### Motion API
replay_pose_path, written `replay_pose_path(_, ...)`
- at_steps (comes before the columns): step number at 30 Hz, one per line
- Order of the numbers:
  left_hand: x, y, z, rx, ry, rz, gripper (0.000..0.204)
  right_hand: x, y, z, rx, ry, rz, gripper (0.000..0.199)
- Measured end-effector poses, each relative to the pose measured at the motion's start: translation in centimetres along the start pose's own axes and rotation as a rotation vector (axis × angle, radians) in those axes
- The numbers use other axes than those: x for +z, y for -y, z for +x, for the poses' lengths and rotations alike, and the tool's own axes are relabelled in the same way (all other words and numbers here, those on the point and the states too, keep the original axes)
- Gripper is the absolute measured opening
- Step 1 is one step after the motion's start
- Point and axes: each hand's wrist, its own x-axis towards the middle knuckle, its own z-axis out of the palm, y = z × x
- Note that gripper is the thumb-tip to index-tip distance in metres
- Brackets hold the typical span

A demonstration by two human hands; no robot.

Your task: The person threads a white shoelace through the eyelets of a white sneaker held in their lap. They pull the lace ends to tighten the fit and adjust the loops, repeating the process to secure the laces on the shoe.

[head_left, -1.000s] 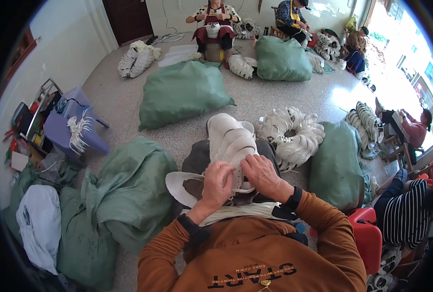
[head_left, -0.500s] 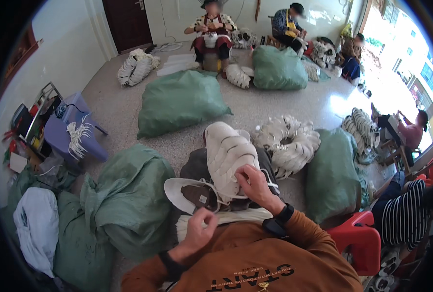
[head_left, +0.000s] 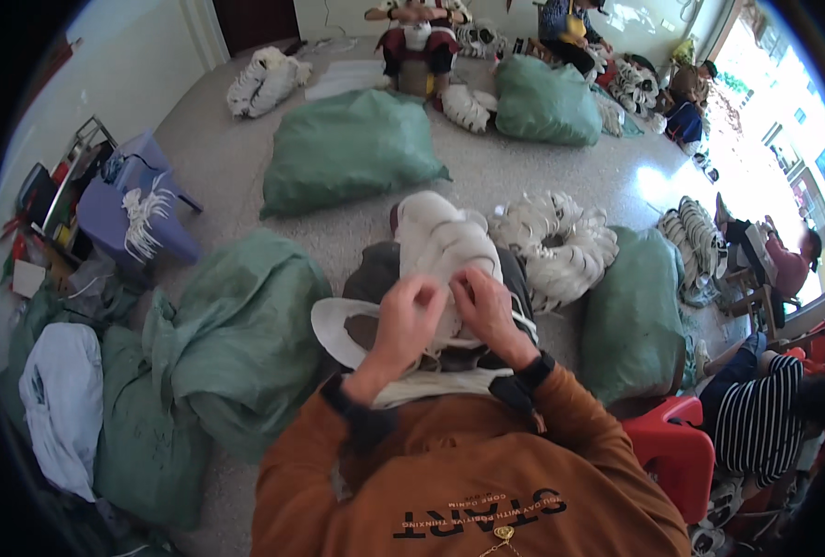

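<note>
A stack of nested white shoe uppers (head_left: 442, 234) lies across my lap. Above its near end my left hand (head_left: 407, 323) and my right hand (head_left: 489, 314) are close together, fingertips pinched. Whatever is between the fingers, possibly a thin lace, is too small to make out. Beside my left wrist, one white shoe upper (head_left: 330, 336) with a dark lining sticks out to the left, partly covered by that hand. A white lace (head_left: 521, 320) hangs right of my right hand. Below my wrists lies a bundle of pale laces (head_left: 411, 388).
Green sacks (head_left: 245, 343) crowd my left, and another green sack (head_left: 635, 320) stands at right. A ring of white uppers (head_left: 556, 246) lies ahead right. There is a red stool (head_left: 677, 446) at my right and a purple stool (head_left: 143, 218) holding laces. Several people sit working around the room.
My left hand has moved up and right from near my body to beside my right hand, over the stack. My right hand has shifted slightly. The head view has tilted down a little.
</note>
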Motion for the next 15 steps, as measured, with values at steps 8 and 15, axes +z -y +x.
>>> replay_pose_path(8,-2.0,-0.9,-4.3,-0.087,0.105,0.002,0.004,0.2,-0.1,-0.3,-0.017,-0.003,0.103,0.008)
replay_pose_path(15,0.2,-0.6,-4.6,-0.13,0.071,-0.092,0.015,-2.3,3.9,-0.5,-0.05,0.007,0.272,0.009)
